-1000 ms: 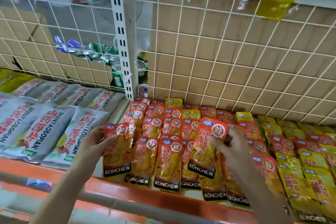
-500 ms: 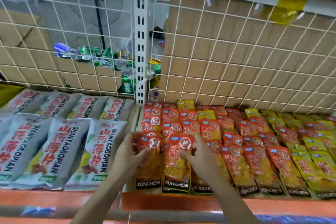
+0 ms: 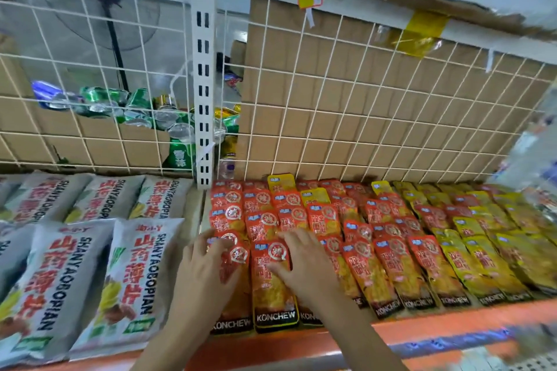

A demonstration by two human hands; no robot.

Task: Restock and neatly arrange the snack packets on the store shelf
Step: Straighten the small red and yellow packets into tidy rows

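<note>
Orange shelf, KONCHEW pkts under L hand, R hand, SHANYAOBOPIAN bags

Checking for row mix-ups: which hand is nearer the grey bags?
Left. The left hand rests on red packets beside the grey bags; the right hand lies farther right.

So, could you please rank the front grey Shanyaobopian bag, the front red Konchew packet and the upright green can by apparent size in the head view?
1. grey Shanyaobopian bag
2. red Konchew packet
3. upright green can, though it sits farther back
</note>
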